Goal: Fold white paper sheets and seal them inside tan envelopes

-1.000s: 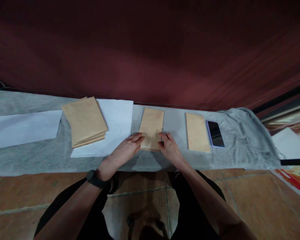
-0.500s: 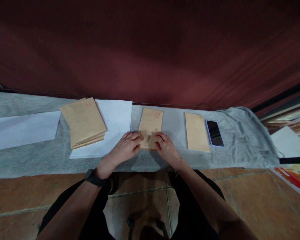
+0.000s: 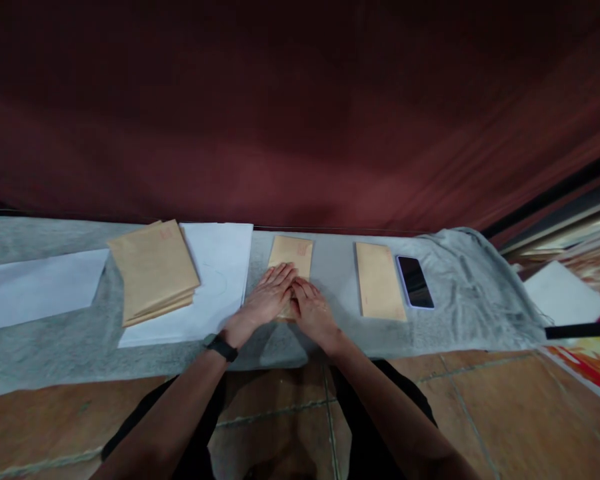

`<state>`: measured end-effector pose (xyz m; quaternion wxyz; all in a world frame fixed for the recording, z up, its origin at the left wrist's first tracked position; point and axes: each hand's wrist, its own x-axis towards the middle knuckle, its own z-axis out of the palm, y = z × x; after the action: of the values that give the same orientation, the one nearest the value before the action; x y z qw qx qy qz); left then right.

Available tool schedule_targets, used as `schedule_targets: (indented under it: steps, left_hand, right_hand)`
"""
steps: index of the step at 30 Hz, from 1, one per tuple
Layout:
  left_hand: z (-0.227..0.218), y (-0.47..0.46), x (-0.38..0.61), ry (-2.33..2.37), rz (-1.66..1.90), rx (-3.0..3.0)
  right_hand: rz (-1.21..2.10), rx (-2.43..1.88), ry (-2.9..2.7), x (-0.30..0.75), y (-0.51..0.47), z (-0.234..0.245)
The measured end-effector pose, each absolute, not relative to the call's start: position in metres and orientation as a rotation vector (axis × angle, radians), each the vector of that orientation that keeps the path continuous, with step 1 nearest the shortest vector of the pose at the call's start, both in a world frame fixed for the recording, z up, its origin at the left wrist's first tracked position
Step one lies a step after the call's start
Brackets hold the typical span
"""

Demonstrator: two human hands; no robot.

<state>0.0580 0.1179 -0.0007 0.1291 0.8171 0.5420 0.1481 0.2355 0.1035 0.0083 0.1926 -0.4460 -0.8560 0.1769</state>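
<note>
A brown paper envelope [image 3: 291, 249] with a red printed mark lies upright in front of me on the grey cloth. My left hand [image 3: 270, 293] rests flat on it with the fingers stretched out. Beside it, touching its fingertips, my right hand [image 3: 313, 308] also lies on the envelope, fingers extended. Both hands cover the envelope's middle and much of its near part. To the left is a stack of brown envelopes [image 3: 157, 270], partly on top of white paper sheets [image 3: 225, 267]. One more envelope [image 3: 380, 280] lies apart on the right.
The grey cloth [image 3: 460, 293] covers a narrow surface against a dark red hanging [image 3: 300, 160]. A phone [image 3: 415, 282] lies right of the single envelope. At the far left is a folded white sheet [image 3: 40, 283]. Tiled floor [image 3: 450, 407] shows below the near edge.
My hands have moved together and up onto the envelope, flattening from curled fingers at its sides. The whole view has shifted slightly, with the items sitting lower and further left.
</note>
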Motion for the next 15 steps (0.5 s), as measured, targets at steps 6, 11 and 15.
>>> schedule_targets:
  steps: [6, 11, 15]
  left_hand:
    - [-0.004, 0.181, 0.057, 1.409, 0.344, 2.466]
    - [-0.007, 0.227, 0.068, 1.530, 0.368, 2.440]
    - [-0.009, 0.228, 0.071, 1.457, 0.364, 2.491]
  right_hand:
    - [0.521, -1.292, -2.387, 0.239, 0.111, 0.013]
    - [0.479, -1.338, -2.444, 0.238, 0.113, 0.014]
    - [0.480, -1.313, -2.462, 0.241, 0.117, 0.015]
